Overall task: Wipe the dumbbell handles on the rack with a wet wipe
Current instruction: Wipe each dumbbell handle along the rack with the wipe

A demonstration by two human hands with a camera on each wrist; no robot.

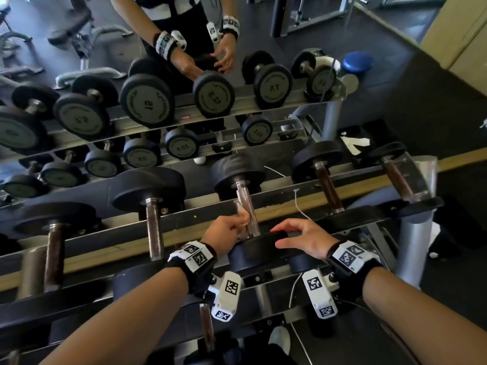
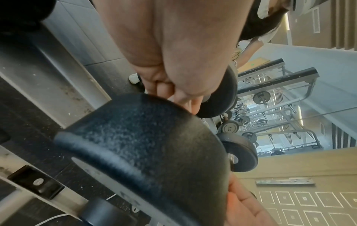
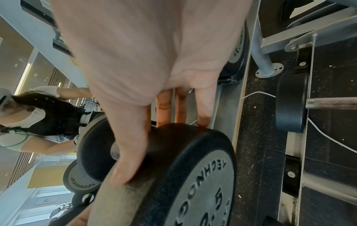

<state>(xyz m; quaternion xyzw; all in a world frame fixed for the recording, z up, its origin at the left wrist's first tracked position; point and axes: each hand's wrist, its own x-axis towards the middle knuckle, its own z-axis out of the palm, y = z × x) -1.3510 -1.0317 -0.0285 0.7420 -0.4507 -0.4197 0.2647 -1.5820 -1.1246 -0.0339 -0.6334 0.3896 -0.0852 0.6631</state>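
The dumbbell rack (image 1: 284,200) carries a row of black dumbbells with metal handles. My left hand (image 1: 226,229) pinches a white wet wipe (image 1: 243,216) against the left side of the middle dumbbell's handle (image 1: 245,198). In the left wrist view the left hand (image 2: 173,53) has its fingers curled just beyond that dumbbell's near head (image 2: 144,145); the wipe is hidden there. My right hand (image 1: 300,238) rests on the near head (image 1: 259,246). In the right wrist view, the right hand (image 3: 144,61) lays its thumb and straight fingers over the head's rim (image 3: 193,152).
Neighbouring dumbbells lie to the left (image 1: 154,225) and right (image 1: 328,188), with further ones at both ends. A mirror (image 1: 158,101) behind the rack reflects the dumbbells and me. A white cable (image 1: 300,206) hangs over the rail.
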